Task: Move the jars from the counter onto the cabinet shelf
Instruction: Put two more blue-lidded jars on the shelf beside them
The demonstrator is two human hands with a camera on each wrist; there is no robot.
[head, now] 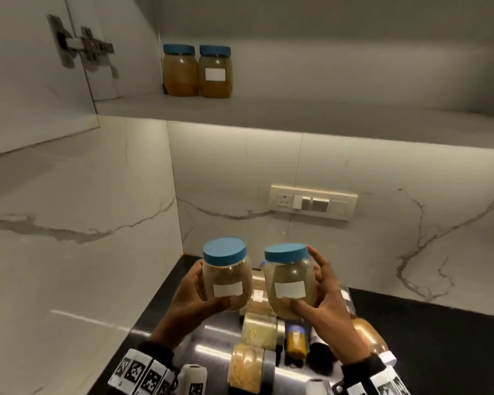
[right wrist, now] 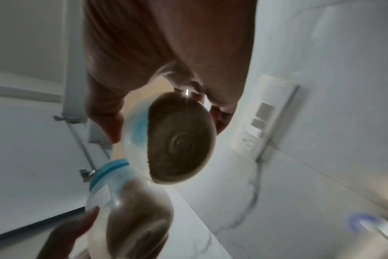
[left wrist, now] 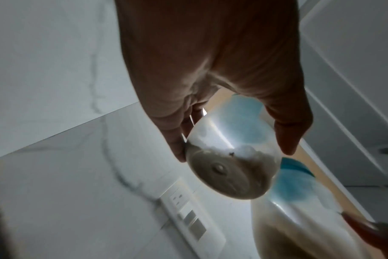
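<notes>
Two clear jars with blue lids and white labels are held up above the counter, side by side and upright. My left hand (head: 196, 290) grips the left jar (head: 226, 276) from its left side, thumb under the label. My right hand (head: 322, 292) grips the right jar (head: 293, 280) from its right side. The left wrist view shows that hand (left wrist: 222, 87) around its jar's base (left wrist: 224, 173). In the right wrist view, fingers (right wrist: 219, 119) curl round the other jar's base (right wrist: 182, 145). Two similar jars (head: 180, 71) (head: 215, 72) stand on the cabinet shelf (head: 268, 115), far left.
Several more jars (head: 258, 332) lie and stand on the black counter (head: 439, 337) below my hands. A switch and socket panel (head: 311, 202) is on the marble wall. The open cabinet door with its hinge (head: 83, 49) is at upper left. Bare shelf stretches right of the stored jars.
</notes>
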